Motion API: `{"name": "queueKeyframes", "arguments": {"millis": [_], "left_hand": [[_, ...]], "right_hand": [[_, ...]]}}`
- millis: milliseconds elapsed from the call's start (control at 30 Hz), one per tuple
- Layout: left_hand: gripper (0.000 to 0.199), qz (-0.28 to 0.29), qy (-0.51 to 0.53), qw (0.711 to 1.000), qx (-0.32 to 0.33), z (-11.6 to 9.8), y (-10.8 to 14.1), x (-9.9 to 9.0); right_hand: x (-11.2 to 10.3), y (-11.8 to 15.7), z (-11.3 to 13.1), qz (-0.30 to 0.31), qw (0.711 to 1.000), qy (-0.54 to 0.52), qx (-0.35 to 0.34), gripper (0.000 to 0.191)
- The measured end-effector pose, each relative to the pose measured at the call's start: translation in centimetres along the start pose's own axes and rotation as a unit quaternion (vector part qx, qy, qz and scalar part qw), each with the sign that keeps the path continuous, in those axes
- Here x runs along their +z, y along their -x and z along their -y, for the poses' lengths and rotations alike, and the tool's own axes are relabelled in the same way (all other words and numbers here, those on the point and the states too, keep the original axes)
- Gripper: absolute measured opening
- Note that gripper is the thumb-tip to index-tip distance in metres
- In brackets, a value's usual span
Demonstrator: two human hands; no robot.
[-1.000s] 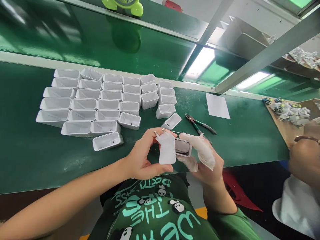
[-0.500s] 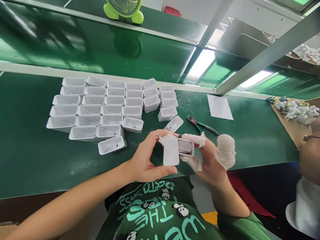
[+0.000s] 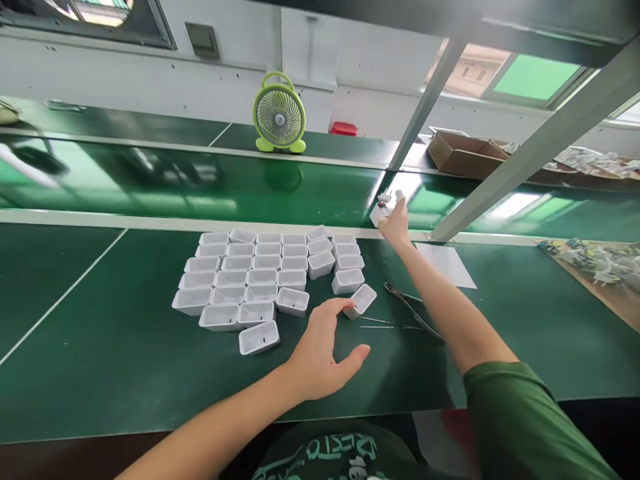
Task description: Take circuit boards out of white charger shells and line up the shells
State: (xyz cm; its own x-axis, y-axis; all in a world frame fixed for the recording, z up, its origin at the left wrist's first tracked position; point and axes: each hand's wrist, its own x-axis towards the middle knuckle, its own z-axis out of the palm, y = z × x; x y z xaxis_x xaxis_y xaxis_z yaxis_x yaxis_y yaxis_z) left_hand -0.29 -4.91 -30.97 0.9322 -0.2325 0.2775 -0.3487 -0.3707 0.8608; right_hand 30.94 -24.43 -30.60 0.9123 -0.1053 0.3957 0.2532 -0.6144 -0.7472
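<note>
My left hand [image 3: 325, 350] is over the green table, thumb and fingers apart, nothing in it. Its fingertips come close to a small white box [image 3: 361, 301] tilted toward the front. Farther out, my right hand [image 3: 395, 220] reaches over the green belt and holds a white part [image 3: 381, 210]; wrapped fingertips show beside it. Several open white boxes [image 3: 233, 279] stand in rows left of centre, and one box [image 3: 259, 337] sits at the front of them. Thin metal rods [image 3: 390, 327] lie near my left hand.
Pliers [image 3: 413, 310] lie right of the boxes, with a white paper sheet [image 3: 447, 265] behind them. A green fan [image 3: 280, 120] stands on the far ledge. A slanting metal post [image 3: 530, 143] crosses at the right, near small parts on cardboard [image 3: 600, 267].
My right hand has moved away and forward over the belt with a white part. My left hand has let go of the white piece and opened. The view has tilted up.
</note>
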Motion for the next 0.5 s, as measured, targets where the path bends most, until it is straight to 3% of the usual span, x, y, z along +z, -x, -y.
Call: {"name": "queueKeyframes", "arguments": {"millis": [133, 233, 300, 333, 400, 467, 500], "left_hand": [[0.058, -0.001, -0.023, 1.0, 0.004, -0.4, 0.0, -0.3], [0.056, -0.003, -0.042, 0.998, 0.037, -0.5, -0.1, -0.3], [0.054, -0.007, -0.051, 0.997, 0.062, -0.5, -0.1, -0.2], [0.053, -0.01, -0.053, 0.996, 0.07, -0.5, -0.2, -0.2], [0.05, -0.016, -0.052, 0.995, 0.079, -0.4, -0.3, -0.1], [0.046, -0.021, -0.043, 0.995, 0.085, -0.3, -0.3, -0.1], [0.044, -0.023, -0.038, 0.995, 0.09, -0.3, -0.4, -0.1]], "right_hand": [[-0.1, 0.7, 0.8, 0.028, 0.998, -0.046, 0.041, 0.08], [-2.9, 3.7, 2.6, 0.072, 0.99, -0.106, 0.057, 0.075], [-5.6, 7.0, 4.1, 0.133, 0.975, -0.164, 0.064, 0.051], [-6.9, 8.9, 4.8, 0.181, 0.959, -0.205, 0.07, 0.045], [-9.1, 12.7, 5.9, 0.318, 0.862, -0.375, 0.12, 0.051], [-10.5, 15.9, 6.6, 0.378, 0.805, -0.441, 0.124, 0.055], [-10.9, 17.1, 6.7, 0.389, 0.796, -0.452, 0.101, 0.054]]}}
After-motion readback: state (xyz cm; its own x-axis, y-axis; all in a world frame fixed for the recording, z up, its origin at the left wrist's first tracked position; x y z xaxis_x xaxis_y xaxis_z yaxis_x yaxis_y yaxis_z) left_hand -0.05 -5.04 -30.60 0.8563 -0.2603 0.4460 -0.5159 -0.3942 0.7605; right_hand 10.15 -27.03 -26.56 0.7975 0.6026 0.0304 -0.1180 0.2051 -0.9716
